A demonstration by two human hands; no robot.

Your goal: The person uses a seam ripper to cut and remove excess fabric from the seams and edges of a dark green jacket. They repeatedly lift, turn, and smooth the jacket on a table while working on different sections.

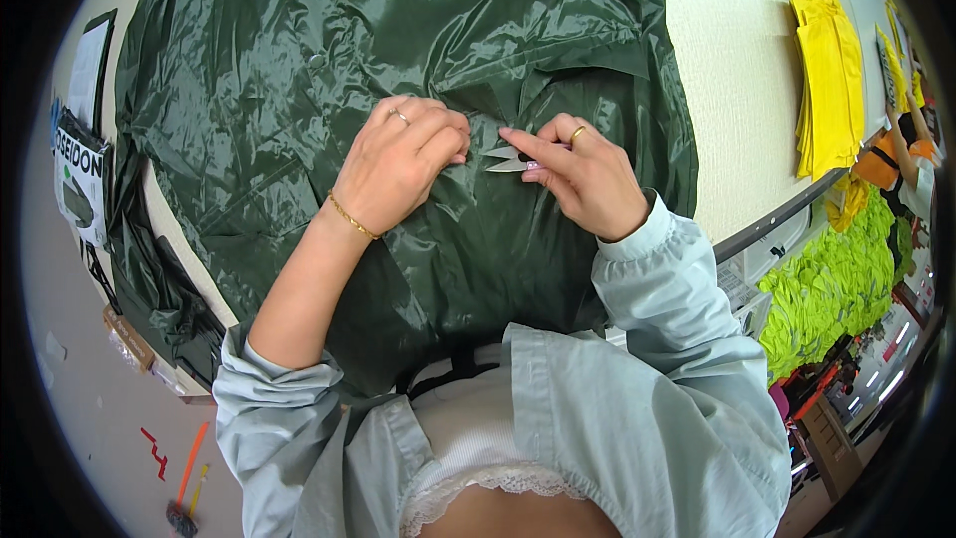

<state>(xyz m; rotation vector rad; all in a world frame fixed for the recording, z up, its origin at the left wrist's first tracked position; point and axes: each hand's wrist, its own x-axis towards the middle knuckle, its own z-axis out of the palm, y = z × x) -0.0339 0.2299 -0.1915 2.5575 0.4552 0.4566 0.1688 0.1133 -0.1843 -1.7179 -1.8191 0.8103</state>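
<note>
Left hand (403,164) curled, pinching glossy dark green raincoat (299,60) spread across mid-bench; right hand (583,174) clamped on small thread snips (506,159), blades on fabric. Yellow stack (827,80) near right edge.

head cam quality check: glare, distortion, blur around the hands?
Head view: strong fisheye, with a black vignette at the corners and the table edge bowed. Soft, even light; the dark green garment shows sheen along its wrinkles but nothing blown out. Left hand, right hand and the small snips are sharp, with no motion blur. The yellow stack near the rim is softer and stretched.
</note>
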